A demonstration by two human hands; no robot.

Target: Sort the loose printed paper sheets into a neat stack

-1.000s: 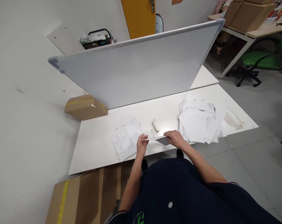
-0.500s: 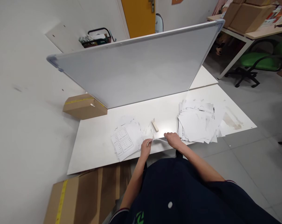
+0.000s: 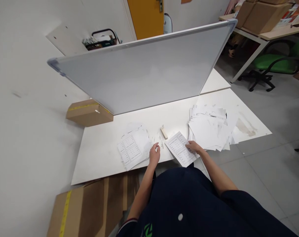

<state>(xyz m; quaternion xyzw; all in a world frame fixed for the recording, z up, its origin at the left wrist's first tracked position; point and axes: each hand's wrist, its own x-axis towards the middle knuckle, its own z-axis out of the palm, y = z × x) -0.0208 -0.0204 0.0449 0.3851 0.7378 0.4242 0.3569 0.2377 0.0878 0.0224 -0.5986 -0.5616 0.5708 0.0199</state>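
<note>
My right hand point(image 3: 194, 147) grips a printed sheet of paper point(image 3: 179, 148) by its right side, tilted over the table's front edge. Boxed diagrams show on the sheet's upper face. My left hand point(image 3: 154, 154) hovers just left of that sheet, holding nothing, its fingers apart. Beyond the hands lies a small cream-coloured oblong object point(image 3: 164, 133), perhaps a cutter; its kind is unclear. Small paper scraps point(image 3: 157, 136) are scattered beside it. Left of my left hand rests a pile of printed sheets point(image 3: 134, 148). A larger, untidy stack of papers point(image 3: 207, 131) lies to the right.
A whiteboard point(image 3: 144, 72) stands along the back of the white table point(image 3: 95, 154). One cardboard box point(image 3: 90, 113) sits at the table's left end, another cardboard box point(image 3: 72, 210) below it. A green chair point(image 3: 275, 64) and a desk with boxes point(image 3: 265, 16) are at the far right.
The paper between both hands, seen edge-on before, now lies face up in my right hand. My left hand has let go of it, and my right hand has shifted slightly right.
</note>
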